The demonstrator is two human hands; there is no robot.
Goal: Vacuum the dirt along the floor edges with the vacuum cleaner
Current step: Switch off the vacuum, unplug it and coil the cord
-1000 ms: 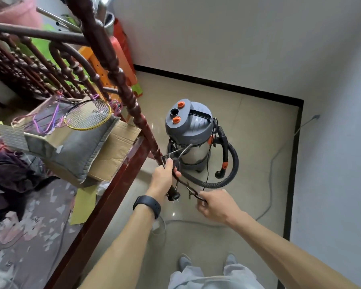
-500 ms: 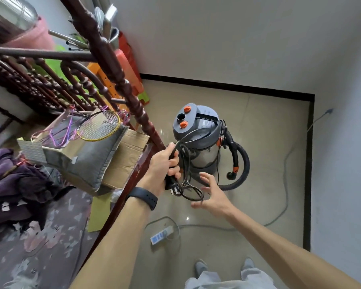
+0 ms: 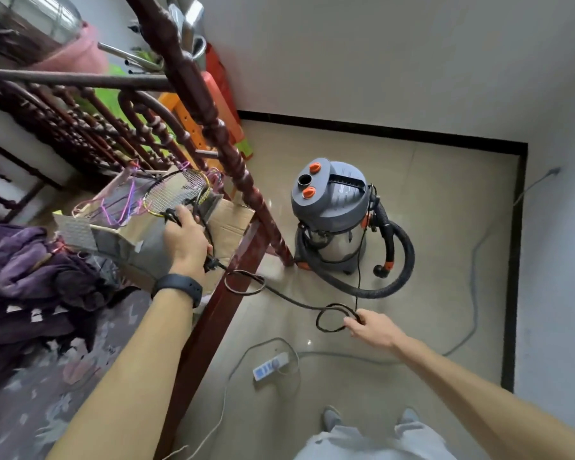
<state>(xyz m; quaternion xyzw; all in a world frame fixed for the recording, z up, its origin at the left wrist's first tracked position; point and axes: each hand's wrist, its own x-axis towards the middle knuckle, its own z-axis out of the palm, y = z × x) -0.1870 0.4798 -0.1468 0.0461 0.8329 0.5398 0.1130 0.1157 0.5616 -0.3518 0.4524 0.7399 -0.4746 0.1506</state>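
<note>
Left hand [image 3: 186, 237] clamped on bunched black power cord [image 3: 292, 301], left of dark red turned wooden bedpost [image 3: 233, 157]; plug seems to stick out by the wrist, blurry. Right hand [image 3: 372, 328] pinches a cord loop lower down. Grey-lidded steel canister vacuum cleaner [image 3: 331, 207] upright on beige tile floor [image 3: 445, 210], just beside the bedpost, near the wall corner. White power strip [image 3: 271, 366] on the floor.
</note>
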